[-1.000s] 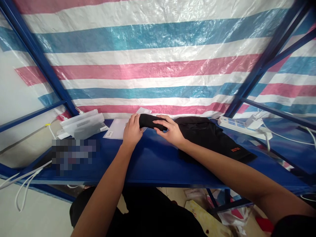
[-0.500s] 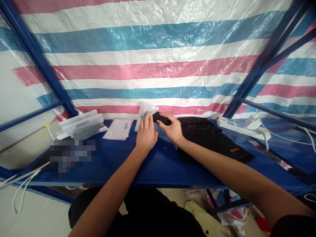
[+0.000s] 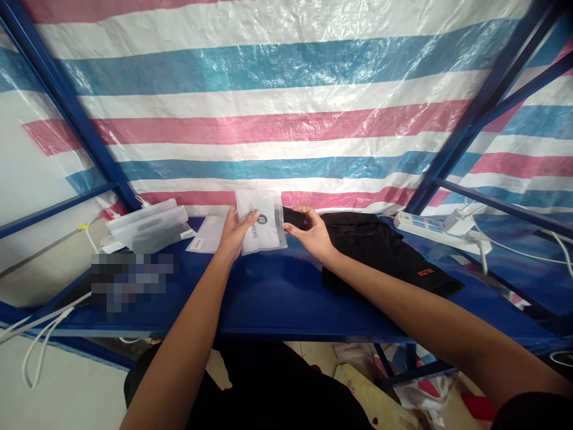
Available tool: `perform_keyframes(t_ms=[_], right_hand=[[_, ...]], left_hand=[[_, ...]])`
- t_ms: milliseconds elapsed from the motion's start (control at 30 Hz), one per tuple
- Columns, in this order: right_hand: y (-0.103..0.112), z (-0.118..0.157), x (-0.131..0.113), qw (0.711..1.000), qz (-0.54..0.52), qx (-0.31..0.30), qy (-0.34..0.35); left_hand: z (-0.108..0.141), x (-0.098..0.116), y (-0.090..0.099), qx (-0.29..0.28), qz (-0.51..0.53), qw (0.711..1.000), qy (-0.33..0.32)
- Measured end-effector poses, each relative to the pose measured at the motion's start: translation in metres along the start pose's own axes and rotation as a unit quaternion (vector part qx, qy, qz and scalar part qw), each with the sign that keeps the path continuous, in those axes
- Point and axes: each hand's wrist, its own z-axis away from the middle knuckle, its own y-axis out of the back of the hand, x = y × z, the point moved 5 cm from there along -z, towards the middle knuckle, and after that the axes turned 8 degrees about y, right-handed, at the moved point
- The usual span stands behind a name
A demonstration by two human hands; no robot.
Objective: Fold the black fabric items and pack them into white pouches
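Observation:
Between thumb and fingers, my left hand [image 3: 233, 235] grips a frosted plastic bag [image 3: 267, 234] with a dark round logo and lettering. A small folded black item [image 3: 293, 217], seemingly cloth, is pinched in my right hand [image 3: 316, 236] at the bag's right edge. Whether its left end lies inside the bag or just behind that edge, I cannot tell. A black garment [image 3: 364, 242] with orange lettering lies right of my right hand, partly under the forearm. Left of my left hand, a flat stack of similar frosted bags [image 3: 207, 230] rests on the blue table [image 3: 286, 298].
A frosted pouch [image 3: 154, 232] stands farther left, with white cables near it. At the right back lies a white power strip [image 3: 416, 223] with plugs. Blue metal posts [image 3: 85, 119] frame a striped plastic sheet [image 3: 286, 128] behind the table.
My left hand has moved left and now holds the bag upright, its logo facing me. The black item stays in my right hand, at the bag's right edge.

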Motion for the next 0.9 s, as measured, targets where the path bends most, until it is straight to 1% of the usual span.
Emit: perform_keyframes(t_ms=[33, 67, 100, 133, 200, 300, 433, 533, 600, 667, 767, 900], right_hand=[[0.000, 0.000, 0.001, 1.000, 0.014, -0.001, 0.001], [0.000, 0.001, 0.001, 1.000, 0.024, 0.000, 0.002], [0.000, 0.001, 0.001, 1.000, 0.029, 0.002, 0.003], [-0.001, 0.001, 0.000, 1.000, 0.027, 0.003, 0.004], [-0.003, 0.000, -0.002, 1.000, 0.014, -0.009, 0.000], [-0.006, 0.000, -0.005, 0.999, 0.004, -0.045, -0.003], [-0.004, 0.000, -0.006, 0.995, 0.044, -0.090, 0.001], [-0.003, 0.002, -0.003, 0.989, 0.067, -0.131, -0.019], [-0.003, 0.002, -0.003, 0.988, 0.037, -0.140, -0.043], [-0.004, 0.003, -0.002, 0.988, -0.017, -0.131, -0.074], [-0.006, 0.003, 0.000, 0.984, -0.087, -0.096, -0.122], [-0.008, 0.004, 0.006, 0.978, -0.133, -0.042, -0.153]], left_hand=[[-0.001, -0.006, -0.004, -0.041, 0.041, 0.997, 0.048], [0.000, -0.010, -0.008, -0.069, 0.070, 0.992, 0.079], [0.002, -0.012, -0.011, -0.083, 0.087, 0.988, 0.095], [0.004, -0.013, -0.013, -0.085, 0.097, 0.987, 0.099], [0.007, -0.011, -0.013, -0.074, 0.104, 0.988, 0.086], [0.009, -0.007, -0.012, -0.062, 0.088, 0.992, 0.060], [0.010, -0.004, -0.010, -0.046, 0.039, 0.998, 0.028], [0.011, -0.003, -0.011, -0.060, 0.012, 0.998, 0.022], [0.013, -0.003, -0.012, -0.078, -0.003, 0.996, 0.036], [0.015, -0.003, -0.014, -0.099, -0.026, 0.993, 0.060], [0.018, -0.003, -0.018, -0.136, -0.063, 0.986, 0.079], [0.017, -0.008, -0.020, -0.159, -0.066, 0.980, 0.098]])
